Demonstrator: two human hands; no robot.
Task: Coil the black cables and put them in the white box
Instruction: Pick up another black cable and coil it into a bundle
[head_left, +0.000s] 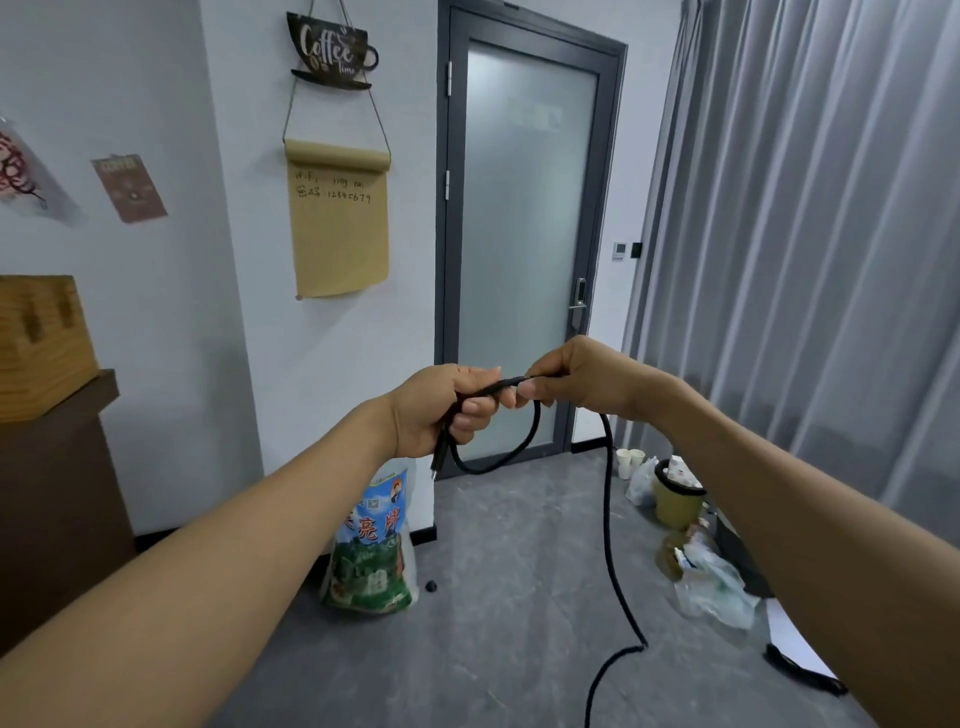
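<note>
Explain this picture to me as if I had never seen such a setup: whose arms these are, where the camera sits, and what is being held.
There is no machine here. The one picture comes from a wide-angle camera worn on a person's head, looking forward and down, so the two bare arms are the wearer's own.

The left hand grips a black cable near one end, whose plug hangs just below the fist. The right hand pinches the same cable a little further along, so a small loop hangs between the hands. The rest trails down to the grey floor.

On the floor stand a printed bag by the wall and a bin among loose plastic bags. Behind is a frosted glass door. A white surface shows at the lower right edge; I cannot tell whether it is the box.
</note>
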